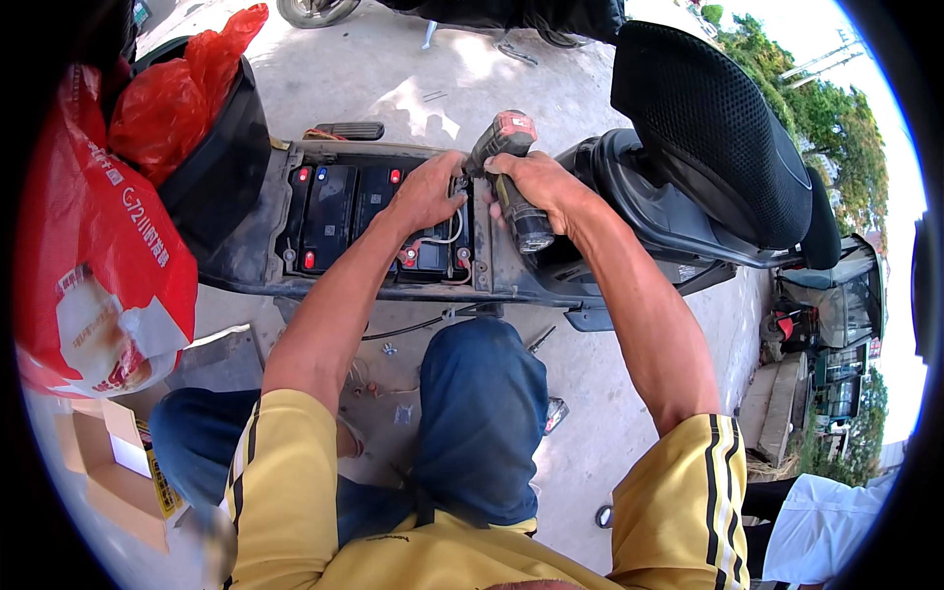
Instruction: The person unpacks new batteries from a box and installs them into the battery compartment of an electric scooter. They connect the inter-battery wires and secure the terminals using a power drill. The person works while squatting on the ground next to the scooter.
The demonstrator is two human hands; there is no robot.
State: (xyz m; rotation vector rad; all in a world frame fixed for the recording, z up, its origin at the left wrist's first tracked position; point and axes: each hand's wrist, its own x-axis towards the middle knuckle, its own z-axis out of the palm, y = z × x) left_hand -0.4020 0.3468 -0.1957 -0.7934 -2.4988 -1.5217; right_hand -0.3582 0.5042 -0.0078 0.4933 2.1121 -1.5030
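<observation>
My right hand (536,182) grips a cordless drill (503,136), dark with a red patch on its body. The drill's front end points left, to the right end of an open battery bay in a scooter's floor. My left hand (430,192) is closed by that front end, fingertips pinched together over the bay's right side; what they hold is hidden. Black batteries (329,211) with red and blue terminals fill the bay. A pale wire (454,234) runs below my left hand to terminals near the bay's lower edge.
The scooter's black seat (718,138) rises at right. At left hang a red printed bag (128,256) and a red plastic bag (187,98) over a black bin. An open cardboard box (118,472) and small parts lie on the ground. A person's white sleeve (826,526) shows lower right.
</observation>
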